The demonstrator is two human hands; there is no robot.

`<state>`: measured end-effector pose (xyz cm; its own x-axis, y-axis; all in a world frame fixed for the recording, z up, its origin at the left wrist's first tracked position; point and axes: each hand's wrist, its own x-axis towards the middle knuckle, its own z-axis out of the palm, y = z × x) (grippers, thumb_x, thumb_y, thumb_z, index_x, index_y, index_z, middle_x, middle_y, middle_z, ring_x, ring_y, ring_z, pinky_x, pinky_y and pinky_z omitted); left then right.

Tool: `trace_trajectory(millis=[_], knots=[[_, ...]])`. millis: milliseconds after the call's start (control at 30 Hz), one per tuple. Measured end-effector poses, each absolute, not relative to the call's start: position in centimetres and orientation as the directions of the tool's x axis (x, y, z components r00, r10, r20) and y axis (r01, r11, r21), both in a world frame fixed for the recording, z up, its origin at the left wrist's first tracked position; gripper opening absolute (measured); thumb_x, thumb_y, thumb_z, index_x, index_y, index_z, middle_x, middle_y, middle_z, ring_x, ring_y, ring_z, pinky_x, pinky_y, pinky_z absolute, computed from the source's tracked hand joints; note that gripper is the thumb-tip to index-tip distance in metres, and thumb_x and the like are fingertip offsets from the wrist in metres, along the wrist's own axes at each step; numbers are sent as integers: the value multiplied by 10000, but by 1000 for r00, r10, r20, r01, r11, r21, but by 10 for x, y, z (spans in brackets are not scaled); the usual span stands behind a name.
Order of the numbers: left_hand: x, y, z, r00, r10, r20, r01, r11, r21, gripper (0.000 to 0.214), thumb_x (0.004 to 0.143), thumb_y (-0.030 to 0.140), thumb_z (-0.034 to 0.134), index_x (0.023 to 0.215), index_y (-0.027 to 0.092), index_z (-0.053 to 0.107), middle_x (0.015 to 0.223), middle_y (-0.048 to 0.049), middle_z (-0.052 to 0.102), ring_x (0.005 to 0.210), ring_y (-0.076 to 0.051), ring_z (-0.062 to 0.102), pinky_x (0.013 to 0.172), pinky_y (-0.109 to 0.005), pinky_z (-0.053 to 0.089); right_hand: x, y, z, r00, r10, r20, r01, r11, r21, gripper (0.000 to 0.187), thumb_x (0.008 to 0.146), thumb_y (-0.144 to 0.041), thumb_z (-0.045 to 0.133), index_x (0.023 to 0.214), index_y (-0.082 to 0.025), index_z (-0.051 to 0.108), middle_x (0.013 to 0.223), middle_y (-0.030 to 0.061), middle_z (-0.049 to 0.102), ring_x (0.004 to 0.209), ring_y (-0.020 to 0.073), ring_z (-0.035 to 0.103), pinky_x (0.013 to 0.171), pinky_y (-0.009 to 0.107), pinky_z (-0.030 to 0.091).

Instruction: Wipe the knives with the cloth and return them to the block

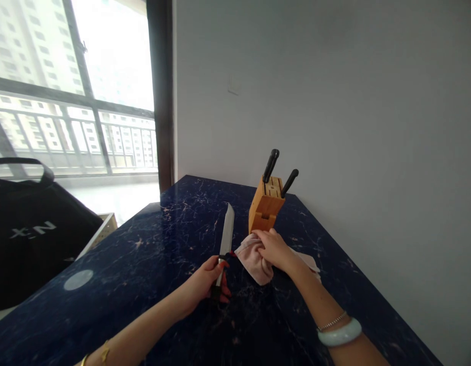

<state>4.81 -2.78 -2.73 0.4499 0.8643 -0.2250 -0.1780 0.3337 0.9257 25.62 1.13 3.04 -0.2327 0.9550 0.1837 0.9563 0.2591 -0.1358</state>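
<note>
My left hand is closed round the dark handle of a long knife, whose bright blade points away from me over the dark blue marble table. Just to the right, my right hand rests on a crumpled pink cloth, fingers curled into it. The cloth lies beside the blade's base. Behind the cloth stands a wooden knife block with two black-handled knives sticking out of it.
A black bag with pale lettering sits at the left beside the table's edge. A large window with a railing fills the upper left. A plain white wall runs along the table's right side.
</note>
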Motion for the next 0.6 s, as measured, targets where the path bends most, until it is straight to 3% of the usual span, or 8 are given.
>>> trace_trajectory(millis=[100,200,300,400,600], knots=[[48,-28,-26,425,886,-185,-153,272,950,371,735,515,516,896,185,462,545,72,476,406,-82,480,382,-197,408,256,12,24,-177,968,178,967,205,-149,145,731,-237,537,856,-209,606,836,29,638,799,171,536,682,253,339],[48,-27,-26,413,899,-148,-112,212,971,362,750,511,486,875,172,485,513,79,436,339,-46,383,302,-146,301,259,6,18,-32,980,198,977,72,-199,197,784,-367,472,835,-207,575,727,35,625,659,170,553,565,248,309],[48,-27,-25,462,868,-183,-85,249,965,388,725,535,496,844,166,498,491,86,396,304,-32,310,256,-137,243,264,1,14,170,955,242,922,-67,-382,226,758,-429,483,755,-211,546,633,17,587,593,166,531,523,243,266],[49,-29,-25,513,839,-183,-110,276,955,401,717,552,498,828,168,497,483,90,371,289,-26,266,236,-134,204,268,-1,10,306,912,273,766,-66,-639,187,690,-372,546,620,-207,492,543,-10,521,551,150,490,515,241,254],[51,-35,-23,617,779,-116,-157,266,951,379,738,531,505,844,168,498,521,79,403,301,-23,284,251,-143,230,258,-3,-6,319,940,125,509,-58,-859,184,695,-344,490,577,-205,465,427,-39,469,425,129,479,432,228,315]])
